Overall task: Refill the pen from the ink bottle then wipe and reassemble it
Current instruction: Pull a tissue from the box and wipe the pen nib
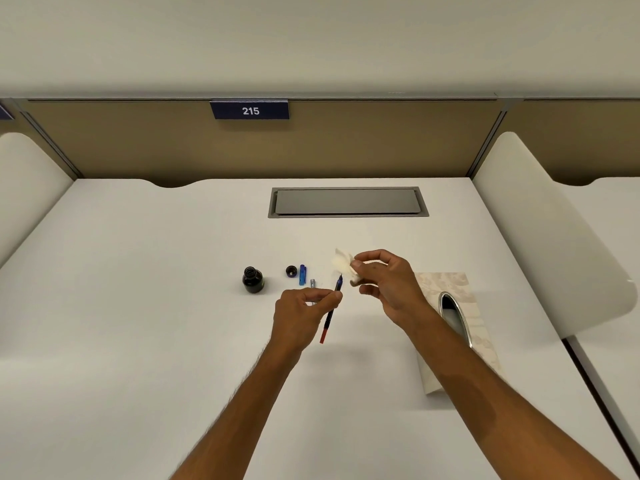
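Pen [330, 308]: pinched in left hand [301, 317] fingers above tabletop [138, 306], nib up. Tissue [343, 263]: pinched in right hand [384, 282] fingers, just above nib. Ink bottle [252, 280]: open, left of hands.

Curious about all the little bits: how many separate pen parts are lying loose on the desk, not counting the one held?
2: a blue piece beside the bottle cap, and a small silver piece just behind the left hand, which may hide more.

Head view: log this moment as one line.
stage: wiping | left hand: holds pen | right hand: holds tissue at nib | ink bottle: uncapped | cap: on desk
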